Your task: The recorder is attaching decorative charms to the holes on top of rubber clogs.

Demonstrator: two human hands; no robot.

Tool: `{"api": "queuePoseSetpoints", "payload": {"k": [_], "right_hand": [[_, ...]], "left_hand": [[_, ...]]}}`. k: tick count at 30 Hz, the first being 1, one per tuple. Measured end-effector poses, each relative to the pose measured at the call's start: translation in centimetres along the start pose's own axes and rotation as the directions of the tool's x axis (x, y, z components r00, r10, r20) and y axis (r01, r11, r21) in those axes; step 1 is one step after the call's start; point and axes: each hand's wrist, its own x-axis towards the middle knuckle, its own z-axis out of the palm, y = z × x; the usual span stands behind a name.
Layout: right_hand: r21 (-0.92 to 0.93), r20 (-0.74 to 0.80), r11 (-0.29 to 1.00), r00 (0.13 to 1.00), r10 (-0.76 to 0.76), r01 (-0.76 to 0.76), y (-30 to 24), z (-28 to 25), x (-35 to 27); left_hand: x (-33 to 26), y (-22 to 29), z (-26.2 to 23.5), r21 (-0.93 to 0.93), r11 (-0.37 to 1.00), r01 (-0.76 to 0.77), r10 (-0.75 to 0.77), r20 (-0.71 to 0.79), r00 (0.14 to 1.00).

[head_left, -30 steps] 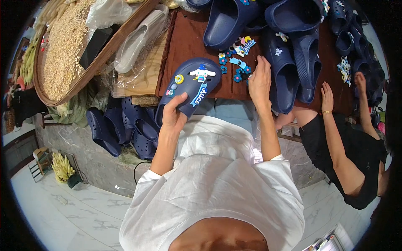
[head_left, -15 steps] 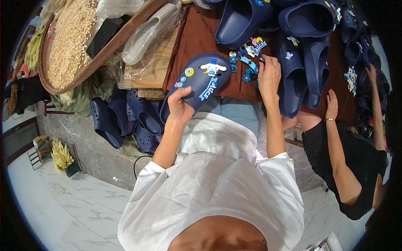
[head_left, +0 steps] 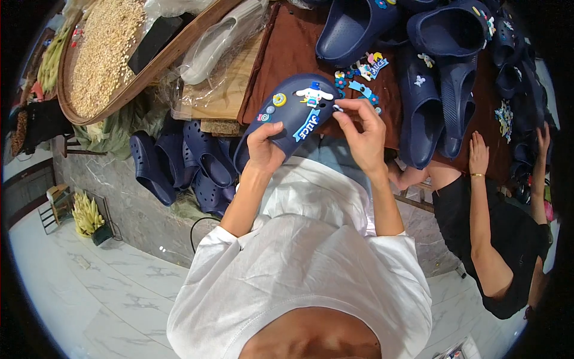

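My left hand [head_left: 263,149] grips a navy blue clog [head_left: 287,122], thumb on top and fingers underneath. On the clog's upper sit a white long-eared character charm [head_left: 313,94], a yellow ring charm [head_left: 279,100], a blue lettered banner charm [head_left: 308,124] and small round charms. At the clog's right edge, my right hand [head_left: 363,128] pinches a small whitish charm [head_left: 338,108] between thumb and fingertips. Most of that charm is hidden, so its shape is unclear. Just beyond this hand, loose flower and banner charms [head_left: 361,90] lie on the brown cloth [head_left: 287,54].
More navy clogs [head_left: 420,119] stand on the cloth at right, others [head_left: 152,167] hang below at left. A round tray [head_left: 75,119] of pale grains and a bagged light-coloured shoe [head_left: 209,54] are at upper left. A co-worker in black [head_left: 496,239] sits at right, hands near the cloth.
My right hand has moved left from the loose charms to the clog's edge, bringing a small charm with it. My left hand and the clog have shifted slightly.
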Motion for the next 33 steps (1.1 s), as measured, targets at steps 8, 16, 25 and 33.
{"api": "queuePoseSetpoints", "payload": {"k": [8, 16, 25, 33], "right_hand": [[-0.428, 0.017, 0.798, 0.886, -0.463, 0.424, 0.7, 1.9, -0.7], [0.052, -0.001, 0.998, 0.999, 0.032, -0.032, 0.8, 1.6, -1.2], [0.319, 0.329, 0.909, 0.931, 0.159, -0.268, 0.8, 0.6, -0.8], [0.237, 0.326, 0.957, 0.942, 0.083, -0.166, 0.3, 0.5, -1.2]], "left_hand": [[-1.8, -1.1, 0.8, -0.023, 0.999, -0.039, 0.04, 0.021, 0.999], [-3.7, -1.8, 0.7, 0.139, 0.99, 0.005, 0.004, -0.063, 0.998], [-5.7, -1.1, -2.0, 0.189, 0.978, 0.093, -0.067, -0.14, 0.988], [-6.2, -1.3, 1.1, 0.286, 0.957, 0.043, -0.011, -0.115, 0.993]]}}
